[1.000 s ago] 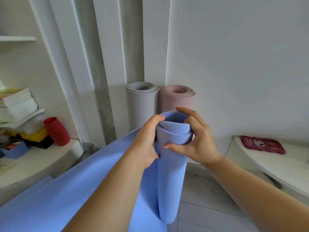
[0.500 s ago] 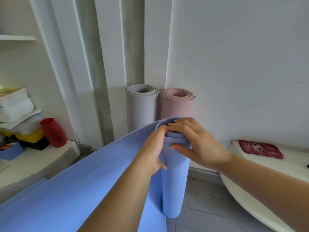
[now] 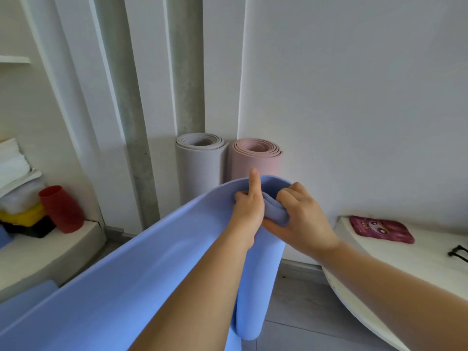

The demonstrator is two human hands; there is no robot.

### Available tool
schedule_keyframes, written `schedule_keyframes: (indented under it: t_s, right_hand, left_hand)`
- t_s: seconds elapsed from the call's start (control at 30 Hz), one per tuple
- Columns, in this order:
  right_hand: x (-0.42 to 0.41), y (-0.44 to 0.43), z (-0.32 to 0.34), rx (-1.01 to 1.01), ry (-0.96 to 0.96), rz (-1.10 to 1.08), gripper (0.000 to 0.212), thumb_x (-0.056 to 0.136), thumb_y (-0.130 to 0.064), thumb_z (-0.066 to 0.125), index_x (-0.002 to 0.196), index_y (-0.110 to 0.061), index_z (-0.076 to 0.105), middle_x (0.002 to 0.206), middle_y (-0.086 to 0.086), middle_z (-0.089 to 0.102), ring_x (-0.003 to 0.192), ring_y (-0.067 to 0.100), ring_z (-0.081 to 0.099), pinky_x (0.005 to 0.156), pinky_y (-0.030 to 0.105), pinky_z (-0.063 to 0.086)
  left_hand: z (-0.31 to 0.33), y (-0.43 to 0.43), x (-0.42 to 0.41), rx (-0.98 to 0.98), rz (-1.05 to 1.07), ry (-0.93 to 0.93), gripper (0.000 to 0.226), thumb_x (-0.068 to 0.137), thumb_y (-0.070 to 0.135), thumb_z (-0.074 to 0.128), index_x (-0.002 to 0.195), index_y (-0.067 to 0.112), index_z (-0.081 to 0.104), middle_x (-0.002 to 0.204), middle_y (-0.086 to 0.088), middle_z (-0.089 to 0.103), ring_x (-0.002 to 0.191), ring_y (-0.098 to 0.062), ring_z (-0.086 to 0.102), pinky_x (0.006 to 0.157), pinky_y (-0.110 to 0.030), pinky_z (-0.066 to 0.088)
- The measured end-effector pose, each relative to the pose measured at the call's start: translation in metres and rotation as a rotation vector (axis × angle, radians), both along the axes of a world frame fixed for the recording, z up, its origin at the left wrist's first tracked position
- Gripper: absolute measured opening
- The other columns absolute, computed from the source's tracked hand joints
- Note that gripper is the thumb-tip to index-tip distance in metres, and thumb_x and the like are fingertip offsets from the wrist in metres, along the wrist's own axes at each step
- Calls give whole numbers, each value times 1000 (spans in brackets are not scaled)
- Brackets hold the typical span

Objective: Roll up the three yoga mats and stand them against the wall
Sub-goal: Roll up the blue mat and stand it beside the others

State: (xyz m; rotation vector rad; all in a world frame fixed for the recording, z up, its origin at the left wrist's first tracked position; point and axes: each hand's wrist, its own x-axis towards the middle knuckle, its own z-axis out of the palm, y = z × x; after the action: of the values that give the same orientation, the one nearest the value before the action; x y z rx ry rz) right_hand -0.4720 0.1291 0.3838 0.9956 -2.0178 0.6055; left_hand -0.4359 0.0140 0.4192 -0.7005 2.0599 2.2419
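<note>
Left hand [image 3: 247, 212] and right hand [image 3: 302, 219] fingers [image 3: 287, 197] clench the partly rolled blue mat's [image 3: 141, 269] top

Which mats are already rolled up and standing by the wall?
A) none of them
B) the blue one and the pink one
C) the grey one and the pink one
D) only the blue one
C: the grey mat and the pink mat stand rolled against the wall, while the blue mat is only partly rolled, held by the left hand and the right hand.
</note>
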Motion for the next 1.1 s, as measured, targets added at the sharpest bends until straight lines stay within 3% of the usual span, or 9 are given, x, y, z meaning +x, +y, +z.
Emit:
schedule_keyframes:
  t_s: [0.1,0.2,0.3,0.37,0.43,0.57,0.67,0.87,1.1]
  right_hand:
    - [-6,2,6,73,76,-100,40,76,-46,56,61,-11,46,55,-5,48,60,18,44,48,22,27]
    - [-10,8,11,108,90,-131,41,76,-49,54,61,-13,45,54,-5,48,59,20,48,47,20,21]
    - [-8,13,13,107,87,-124,37,74,-46,59,62,-13,46,54,-5,48,60,19,47,45,17,18]
    - [-6,12,13,110,105,-102,32,74,-46,57,67,-16,50,55,-5,52,58,20,50,46,18,27]
    - [-5,12,14,135,113,-98,34,74,-48,53,65,-15,51,53,-4,52,55,21,50,45,19,32]
    - [-8,17,20,208,124,-152,40,75,-46,56,55,-15,41,47,-3,47,49,23,50,47,19,24]
    - [-7,14,22,295,94,-205,57,62,-38,83,59,-20,29,44,-3,47,47,23,49,48,20,25]
    - [-1,-1,25,328,90,-403,63,51,-39,87,54,-22,27,35,-4,42,40,21,46,47,22,22]
    - [16,-5,26,317,30,-524,52,44,-40,89,40,-21,41,30,-2,36,32,20,34,52,24,23]
  left_hand:
    - [2,10,-3,-32,120,54,86,83,77,24,141,15,26,145,-4,33,124,-27,44,99,-47,40]
    - [-3,8,15,-246,196,431,27,99,36,39,117,16,40,123,0,40,114,-19,47,84,-17,34]
    - [-18,-7,23,-896,30,807,45,82,-2,44,124,15,49,129,1,41,122,-18,40,92,-12,32]
    - [-24,-16,17,-1431,-58,879,55,68,3,57,122,16,56,133,-2,49,123,-25,44,93,-32,41]
    - [-18,-24,13,-1715,-36,785,60,60,14,71,119,19,60,129,-4,55,119,-29,51,88,-39,38]
    - [10,-46,15,-1756,-162,391,66,84,33,62,143,33,33,138,-5,47,126,-29,46,95,-40,33]
    - [14,-62,20,-1685,-310,94,44,96,30,48,136,24,33,119,-10,58,107,-33,57,73,-34,40]
    - [15,-37,29,-1552,-262,204,19,98,26,44,94,10,54,103,-12,61,95,-35,58,66,-32,36]
    - [25,-16,20,-1224,-251,126,39,98,23,41,62,13,33,70,-7,43,76,-33,47,59,-31,32]
